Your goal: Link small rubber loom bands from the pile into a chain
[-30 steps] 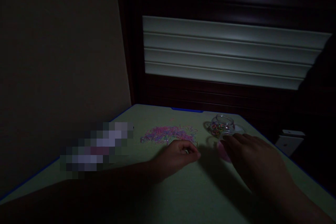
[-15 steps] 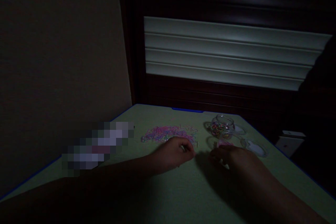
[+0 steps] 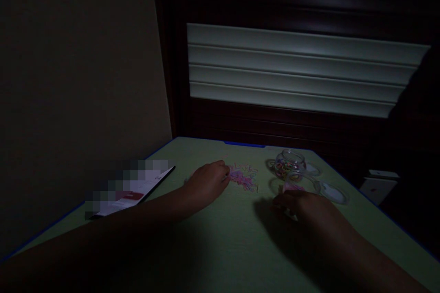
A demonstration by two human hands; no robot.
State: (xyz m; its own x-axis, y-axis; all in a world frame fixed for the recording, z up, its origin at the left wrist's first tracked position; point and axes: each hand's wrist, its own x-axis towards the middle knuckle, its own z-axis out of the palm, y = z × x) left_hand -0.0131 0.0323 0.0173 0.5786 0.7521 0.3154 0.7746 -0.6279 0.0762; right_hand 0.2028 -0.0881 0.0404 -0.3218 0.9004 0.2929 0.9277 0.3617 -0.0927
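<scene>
My left hand (image 3: 208, 184) reaches over the left part of a spread pile of thin pink and purple bands (image 3: 244, 177), which look like small rubber bands. Its fingers are bent together at the pile; whatever they pinch is hidden. My right hand (image 3: 300, 206) is curled around the near side of a clear jar (image 3: 304, 177) with pink pieces inside. The hand covers the jar's lower part. Just behind stands a second clear jar (image 3: 290, 162), open at the top, holding multicoloured bands.
Two round clear lids (image 3: 333, 193) (image 3: 312, 169) lie right of the jars. A flat printed card or booklet (image 3: 137, 196), partly blurred out, lies at the left edge of the green table (image 3: 237, 247). A white box (image 3: 380, 187) is beyond the right edge. A wall and dark slatted panel stand behind.
My left hand has moved left and away from me, from in front of the pile onto its left part. My right hand has stayed at the jar.
</scene>
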